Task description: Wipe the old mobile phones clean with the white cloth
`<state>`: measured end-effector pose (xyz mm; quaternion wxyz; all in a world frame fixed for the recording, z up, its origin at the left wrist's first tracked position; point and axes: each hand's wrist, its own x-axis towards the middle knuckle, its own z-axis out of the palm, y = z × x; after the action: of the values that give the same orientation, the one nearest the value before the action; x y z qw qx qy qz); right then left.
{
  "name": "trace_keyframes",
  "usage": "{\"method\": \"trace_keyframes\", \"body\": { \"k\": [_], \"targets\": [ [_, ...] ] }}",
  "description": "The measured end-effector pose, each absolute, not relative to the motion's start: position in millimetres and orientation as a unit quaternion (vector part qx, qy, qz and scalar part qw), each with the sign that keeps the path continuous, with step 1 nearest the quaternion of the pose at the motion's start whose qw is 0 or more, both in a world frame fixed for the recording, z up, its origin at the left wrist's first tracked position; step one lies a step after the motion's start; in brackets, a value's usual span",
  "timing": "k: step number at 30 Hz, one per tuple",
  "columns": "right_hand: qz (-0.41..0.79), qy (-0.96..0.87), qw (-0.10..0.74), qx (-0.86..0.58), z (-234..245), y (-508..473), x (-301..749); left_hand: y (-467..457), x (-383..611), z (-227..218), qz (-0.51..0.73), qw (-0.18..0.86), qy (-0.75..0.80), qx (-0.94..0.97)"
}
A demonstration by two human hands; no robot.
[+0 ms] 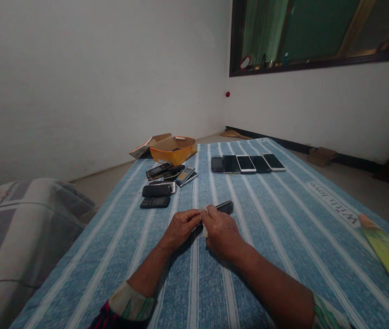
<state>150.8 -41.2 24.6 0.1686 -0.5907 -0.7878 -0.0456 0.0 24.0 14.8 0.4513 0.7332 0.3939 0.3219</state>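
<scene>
The phone [226, 207] is dark and slim, with a rounded far end. I hold it slantwise in front of me, that end pointing away and to my right, beyond my right hand [222, 230]. Its middle is covered by my fingers. The white tissue [205, 231] is thin and crumpled. It is gripped at the phone, between my right hand and my left hand [182, 226], one portion protruding below my fingers.

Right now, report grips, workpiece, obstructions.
Right grip pinching white tissue-like wad; left grip alongside. Slim dark phone juts past right grip, partly covered. Nothing visibly blocking.
</scene>
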Motion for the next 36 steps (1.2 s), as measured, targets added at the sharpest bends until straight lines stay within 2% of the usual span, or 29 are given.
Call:
{"method": "trace_keyframes", "body": {
  "k": [7, 13, 22, 28, 36],
  "targets": [
    [-0.067, -0.750, 0.173, -0.635, 26, -38, 158, 24, 1, 15, 0.315, 0.443, 0.399, 0.738],
    [-0.034, -0.785, 0.222, -0.577, 23, -44, 149, 24, 0, 13, 0.323, 0.447, 0.388, 0.738],
    [-0.043, -0.714, 0.157, -0.681, 34, -38, 164, 23, 0, 16, 0.320, 0.451, 0.397, 0.733],
    [-0.048, -0.785, 0.176, -0.592, 26, -44, 147, 25, 0, 14, 0.325, 0.450, 0.392, 0.734],
    [-0.022, -0.694, 0.143, -0.705, 37, -32, 175, 25, 0, 14, 0.320, 0.451, 0.398, 0.732]
  ]
}}
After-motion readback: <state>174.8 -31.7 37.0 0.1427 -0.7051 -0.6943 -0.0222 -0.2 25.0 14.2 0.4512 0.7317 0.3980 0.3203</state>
